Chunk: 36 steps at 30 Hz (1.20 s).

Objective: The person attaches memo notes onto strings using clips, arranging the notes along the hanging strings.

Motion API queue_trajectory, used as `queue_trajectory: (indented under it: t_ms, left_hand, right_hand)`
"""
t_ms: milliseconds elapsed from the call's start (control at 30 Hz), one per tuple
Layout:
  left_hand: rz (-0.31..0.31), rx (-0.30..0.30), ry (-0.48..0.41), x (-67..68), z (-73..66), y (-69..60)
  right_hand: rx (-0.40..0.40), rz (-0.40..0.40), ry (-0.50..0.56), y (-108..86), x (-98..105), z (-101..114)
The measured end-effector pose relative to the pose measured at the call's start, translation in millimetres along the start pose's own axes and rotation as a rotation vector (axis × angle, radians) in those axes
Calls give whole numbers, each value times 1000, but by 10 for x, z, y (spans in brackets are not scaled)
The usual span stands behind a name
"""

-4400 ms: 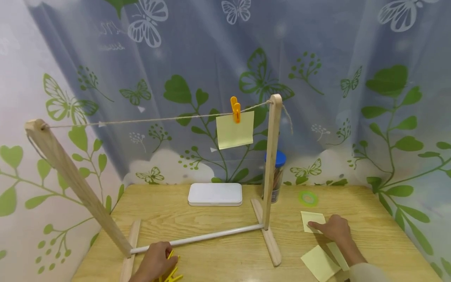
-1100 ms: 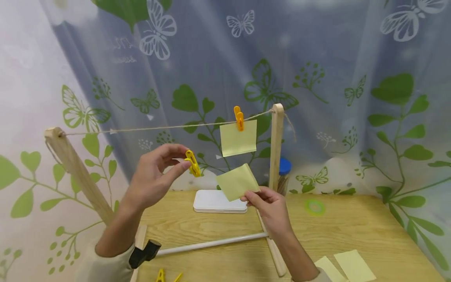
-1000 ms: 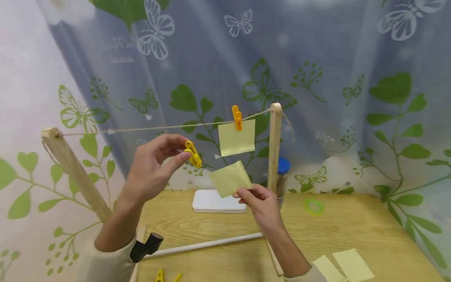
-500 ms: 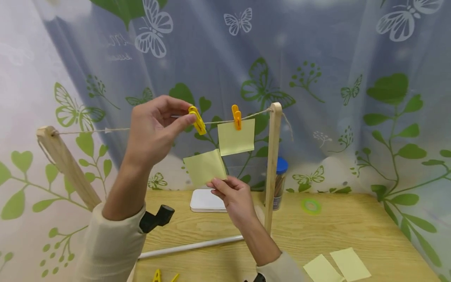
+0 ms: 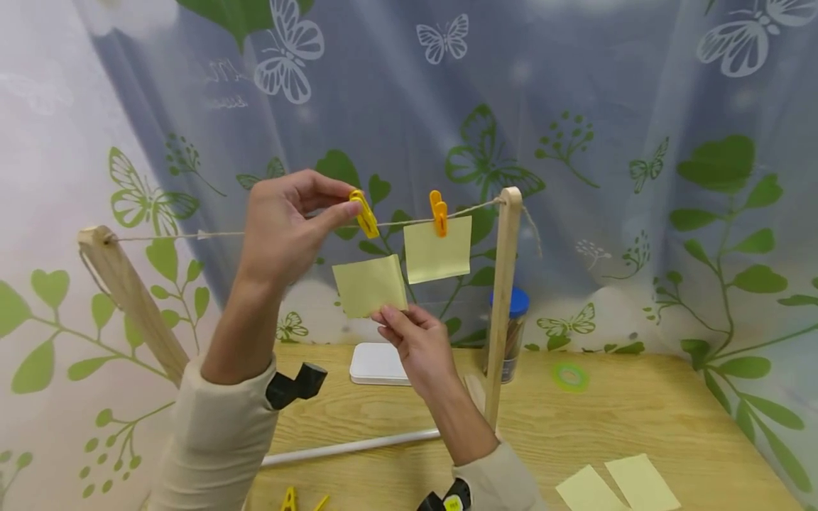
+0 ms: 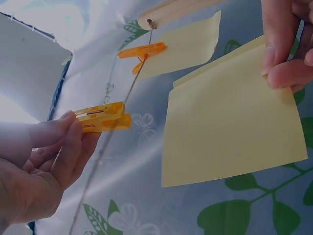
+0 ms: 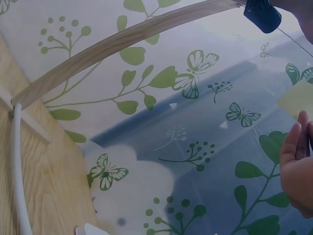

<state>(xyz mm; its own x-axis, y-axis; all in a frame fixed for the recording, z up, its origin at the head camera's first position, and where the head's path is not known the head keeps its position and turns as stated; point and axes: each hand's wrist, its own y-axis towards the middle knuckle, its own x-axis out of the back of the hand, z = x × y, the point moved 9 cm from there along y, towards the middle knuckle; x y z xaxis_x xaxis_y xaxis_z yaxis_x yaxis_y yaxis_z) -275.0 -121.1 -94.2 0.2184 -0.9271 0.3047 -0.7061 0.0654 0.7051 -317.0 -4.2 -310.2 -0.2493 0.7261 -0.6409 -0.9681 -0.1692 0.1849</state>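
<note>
Lifted rectangular pale-yellow paper point(image 5: 369, 287) nearer beige twine point(image 5: 394, 223), pinching with right hand point(image 5: 417, 339). Pinching yellow plastic clothespin point(image 5: 367, 216) near twine with left hand point(image 5: 280, 231).

Smooth plastic is shown by the clothespin point(image 5: 366, 218) in the left hand point(image 5: 281, 228), matt paper by the note point(image 5: 369, 285) in the right hand point(image 5: 420, 351), grained wood by the table point(image 5: 594, 415) below both grips.

Your left sleeve point(image 5: 220, 426) and right sleeve point(image 5: 501, 482) are beige, the left one creased. A stubby black camera point(image 5: 295, 385) juts out beside the left; its black twin point(image 5: 432, 503) by the right bears a yellow-green label point(image 5: 454, 503). Your left hand point(image 5: 281, 227) and right hand point(image 5: 418, 348) are bare.
</note>
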Motion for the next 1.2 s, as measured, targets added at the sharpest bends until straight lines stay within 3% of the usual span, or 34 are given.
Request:
queue_trajectory:
  t_ms: [367,633,1200]
  left_hand:
    - [54,112,86,-34,119,-12]
    - [118,156,130,-43,141,-35]
    - [235,252,104,-122,270,-74]
  right_hand:
    - [32,-38,48,58,-44,44]
    - [60,-44,77,78,-106,109]
    - [61,-5,111,104,-190,134]
